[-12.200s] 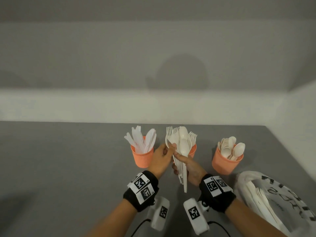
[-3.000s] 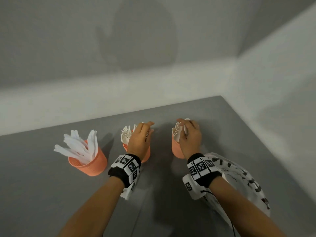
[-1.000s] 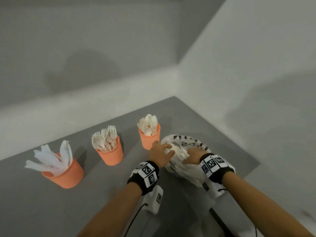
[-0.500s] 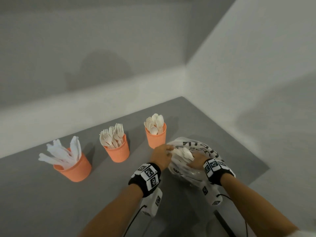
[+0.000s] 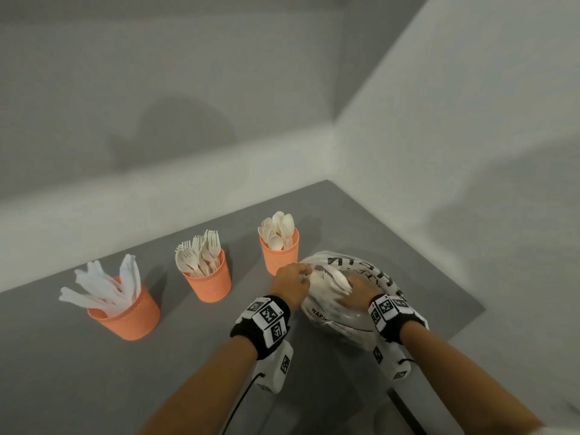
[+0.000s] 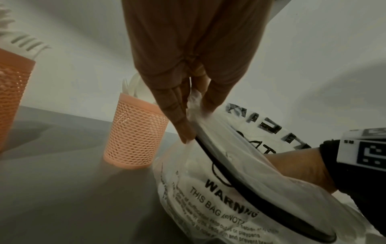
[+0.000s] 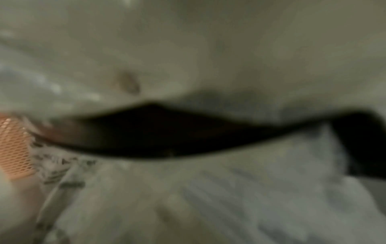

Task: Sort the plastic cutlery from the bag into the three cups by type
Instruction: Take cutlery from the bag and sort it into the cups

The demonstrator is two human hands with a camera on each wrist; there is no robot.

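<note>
A clear plastic bag (image 5: 373, 271) with black print lies at the table's right. My left hand (image 5: 293, 279) pinches its rim (image 6: 193, 105) and holds the mouth up. My right hand (image 5: 357, 291) is inside the bag, against a bundle of white cutlery (image 5: 334, 276); its fingers are hidden, and the right wrist view is only blur. Three orange mesh cups stand in a row: the knife cup (image 5: 125, 315) on the left, the fork cup (image 5: 208, 279) in the middle, and the spoon cup (image 5: 279, 254) (image 6: 133, 137) just left of the bag.
The grey table (image 5: 78, 372) sits in a corner, with white walls close behind and to the right. Its right edge (image 5: 464, 321) runs just past the bag. A black cable (image 6: 240, 184) crosses in front of the bag in the left wrist view.
Over the last second my right hand has pushed deeper into the bag, while my left hand has kept its hold on the rim. Before that, both hands were at the fork and spoon cups.
</note>
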